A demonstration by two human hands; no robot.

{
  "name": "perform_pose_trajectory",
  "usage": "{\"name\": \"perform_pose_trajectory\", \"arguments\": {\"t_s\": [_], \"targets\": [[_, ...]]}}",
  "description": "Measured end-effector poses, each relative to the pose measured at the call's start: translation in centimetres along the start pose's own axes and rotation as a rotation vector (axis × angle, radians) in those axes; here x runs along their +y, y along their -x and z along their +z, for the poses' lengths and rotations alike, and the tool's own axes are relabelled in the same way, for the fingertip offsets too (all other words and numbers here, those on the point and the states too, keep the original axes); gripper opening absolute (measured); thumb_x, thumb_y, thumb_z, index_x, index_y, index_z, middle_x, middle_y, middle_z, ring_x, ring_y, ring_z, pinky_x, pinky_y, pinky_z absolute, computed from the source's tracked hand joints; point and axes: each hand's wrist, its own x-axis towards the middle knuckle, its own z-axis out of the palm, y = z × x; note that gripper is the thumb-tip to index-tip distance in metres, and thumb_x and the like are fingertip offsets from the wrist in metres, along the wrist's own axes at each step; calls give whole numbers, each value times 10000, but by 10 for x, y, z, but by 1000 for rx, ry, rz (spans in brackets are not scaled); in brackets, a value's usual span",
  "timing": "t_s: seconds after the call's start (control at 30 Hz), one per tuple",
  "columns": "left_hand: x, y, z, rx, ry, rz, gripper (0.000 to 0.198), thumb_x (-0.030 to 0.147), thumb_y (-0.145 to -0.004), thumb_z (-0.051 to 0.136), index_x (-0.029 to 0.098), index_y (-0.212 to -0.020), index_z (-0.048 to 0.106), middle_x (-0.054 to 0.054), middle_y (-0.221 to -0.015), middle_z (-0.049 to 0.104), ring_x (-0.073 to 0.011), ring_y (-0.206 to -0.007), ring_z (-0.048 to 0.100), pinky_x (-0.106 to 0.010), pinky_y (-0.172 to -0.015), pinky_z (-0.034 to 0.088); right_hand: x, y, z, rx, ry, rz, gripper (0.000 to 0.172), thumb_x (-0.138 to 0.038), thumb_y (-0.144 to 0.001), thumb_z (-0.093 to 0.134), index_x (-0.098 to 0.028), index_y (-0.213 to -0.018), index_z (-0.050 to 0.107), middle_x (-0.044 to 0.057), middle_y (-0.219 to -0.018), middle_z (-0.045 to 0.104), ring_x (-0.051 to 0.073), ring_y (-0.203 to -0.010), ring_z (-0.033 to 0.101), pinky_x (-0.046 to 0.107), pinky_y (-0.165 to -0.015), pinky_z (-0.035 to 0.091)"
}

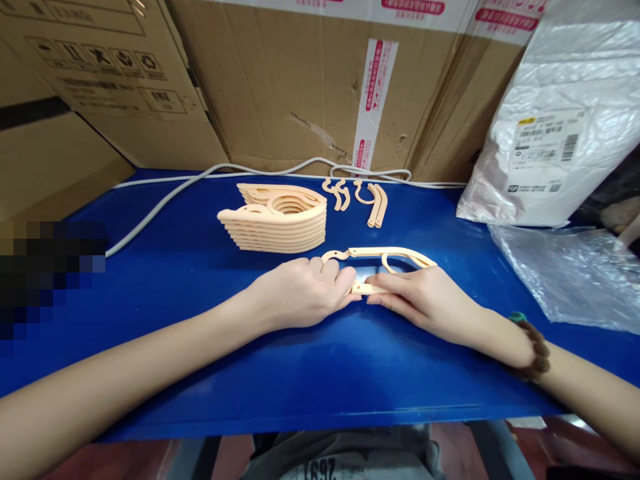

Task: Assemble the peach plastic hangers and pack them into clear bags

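A peach plastic hanger frame (pixel 395 254) lies flat on the blue table (pixel 200 280) in front of me. My left hand (pixel 303 292) rests curled over its left end, fingers closed on the piece. My right hand (pixel 425 300) pinches the frame's lower bar with thumb and fingers. The fingertips of both hands almost meet at the middle of the lower bar. A stack of several identical peach hanger pieces (pixel 277 218) stands just behind my left hand. Small peach hooks (pixel 339 193) and curved bars (pixel 378 204) lie loose behind the frame.
Large cardboard boxes (pixel 310 80) wall off the back of the table. A white cable (pixel 165 200) runs along the back edge. A white plastic parcel bag with a label (pixel 550 127) and a clear plastic bag (pixel 570 273) sit at the right.
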Motion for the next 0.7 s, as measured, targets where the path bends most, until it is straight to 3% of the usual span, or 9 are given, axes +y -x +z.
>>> {"name": "perform_pose_trajectory", "arguments": {"t_s": [0.33, 0.7], "targets": [[3, 0, 3, 35, 70, -28, 260, 298, -962, 432, 188, -735, 493, -8, -615, 568, -178, -518, 598, -299, -446, 350, 2, 0, 3, 31, 163, -38, 453, -432, -1051, 294, -191, -1080, 675, 32, -759, 712, 136, -605, 628, 246, -549, 321], [0, 2, 3, 71, 136, -40, 252, 276, -954, 446, 190, -726, 508, 15, -608, 593, -159, -521, 625, -298, -457, 372, -2, 2, 4, 112, 232, -65, 379, -406, -1044, 364, -182, -1025, 669, 12, -769, 714, 122, -628, 656, 228, -538, 342]]}}
